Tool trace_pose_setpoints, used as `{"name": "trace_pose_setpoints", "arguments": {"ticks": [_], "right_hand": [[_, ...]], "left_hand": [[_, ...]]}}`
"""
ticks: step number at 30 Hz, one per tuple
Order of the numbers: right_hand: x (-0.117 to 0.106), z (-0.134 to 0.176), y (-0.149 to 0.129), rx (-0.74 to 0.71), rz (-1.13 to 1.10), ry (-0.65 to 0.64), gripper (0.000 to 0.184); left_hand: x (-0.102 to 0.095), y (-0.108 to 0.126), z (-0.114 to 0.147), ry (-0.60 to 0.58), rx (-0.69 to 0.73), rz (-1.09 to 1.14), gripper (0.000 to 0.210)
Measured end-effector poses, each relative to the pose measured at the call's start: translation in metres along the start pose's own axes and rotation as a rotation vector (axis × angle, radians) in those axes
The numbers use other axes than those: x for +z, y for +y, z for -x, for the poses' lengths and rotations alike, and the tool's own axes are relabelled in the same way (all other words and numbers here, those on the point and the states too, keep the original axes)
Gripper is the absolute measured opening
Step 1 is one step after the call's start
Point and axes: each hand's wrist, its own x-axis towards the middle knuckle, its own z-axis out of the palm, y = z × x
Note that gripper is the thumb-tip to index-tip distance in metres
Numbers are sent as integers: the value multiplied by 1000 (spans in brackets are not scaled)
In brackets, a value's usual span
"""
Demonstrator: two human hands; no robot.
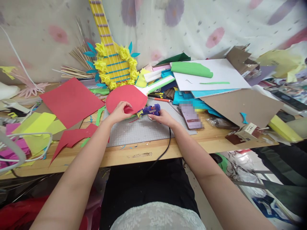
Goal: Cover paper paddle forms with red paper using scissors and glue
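My right hand [164, 118] is wrapped around a blue hot glue gun [150, 110], whose nozzle points left and whose black cord hangs over the table edge. The nozzle is close to the lower edge of a red rounded guitar-shaped cutout [127, 99] with a white and green neck [160, 84]. At that same edge, the curled fingers of my left hand [122, 112] hold the cutout. Both lie over a grey cutting mat [134, 132]. Behind them stands a yellow craft guitar [116, 65] with strings and yellow paper flowers.
Red sheet [72, 102], red scraps [74, 137] and yellow paper [35, 127] lie left. A phone [191, 116], white board [208, 75], brown cardboard [242, 105] and small box [244, 134] lie right. Wooden sticks [76, 72] are at the back.
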Motion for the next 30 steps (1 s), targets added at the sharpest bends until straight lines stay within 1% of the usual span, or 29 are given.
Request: {"name": "trace_pose_setpoints", "arguments": {"ticks": [4, 10, 17, 25, 30], "right_hand": [[4, -2, 2, -48, 47, 26, 44], [7, -5, 3, -118, 46, 36, 46], [8, -3, 0, -102, 32, -1, 43], [6, -4, 1, -78, 35, 2, 44], [1, -4, 6, -51, 28, 25, 41]], "left_hand": [[-1, 0, 0, -8, 4, 5, 33], [-1, 2, 1, -19, -1, 14, 33], [-1, 3, 1, -10, -17, 25, 34], [-1, 1, 0, -13, -20, 37, 35], [-2, 2, 1, -16, -16, 26, 34]]}}
